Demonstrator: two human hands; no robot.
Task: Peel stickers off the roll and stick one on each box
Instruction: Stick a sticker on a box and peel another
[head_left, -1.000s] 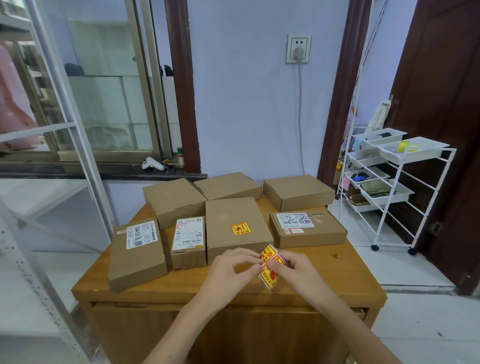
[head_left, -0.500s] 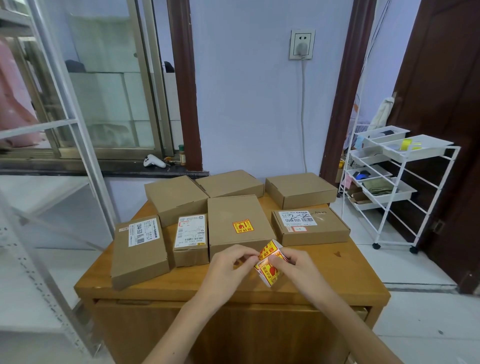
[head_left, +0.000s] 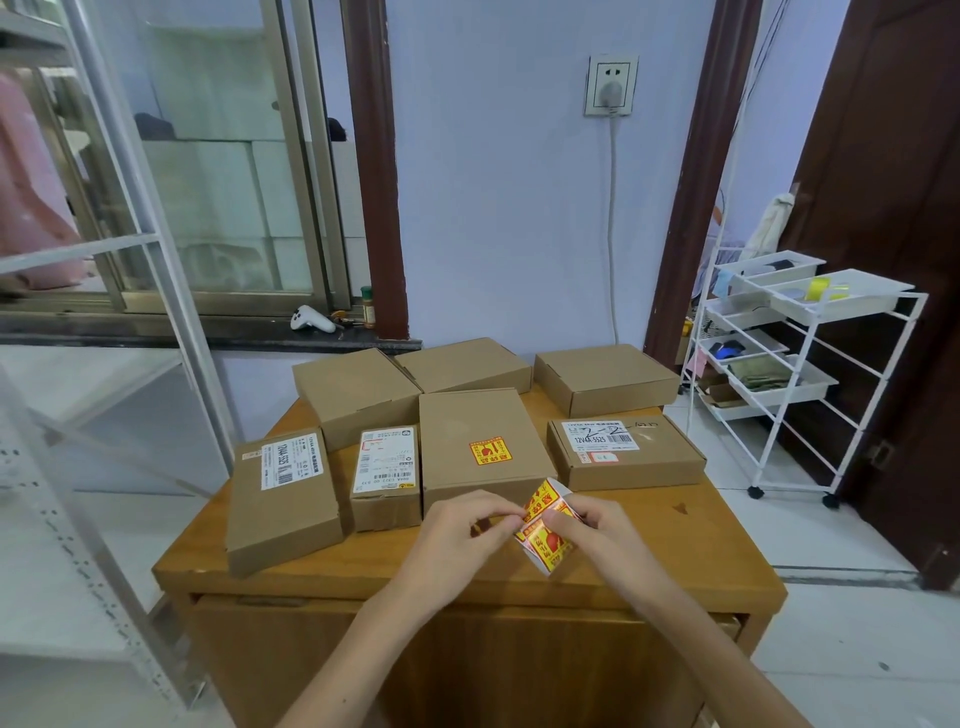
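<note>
Several brown cardboard boxes lie on a wooden table. The middle box carries a yellow and red sticker. Just in front of it, above the table's front, both hands hold a strip of yellow and red stickers. My right hand grips the strip from the right. My left hand pinches its upper left edge with thumb and forefinger. Boxes at the left, front middle and right bear white shipping labels. Three plain boxes, such as the far right one, stand at the back.
A white wheeled rack with trays stands to the right of the table. A dark door is behind it. A window ledge with a white controller lies at the back left. A white metal frame stands at the left.
The hands stay together on the sticker strip. Its upper end has folded up a little higher between the fingers. The view has shifted slightly.
</note>
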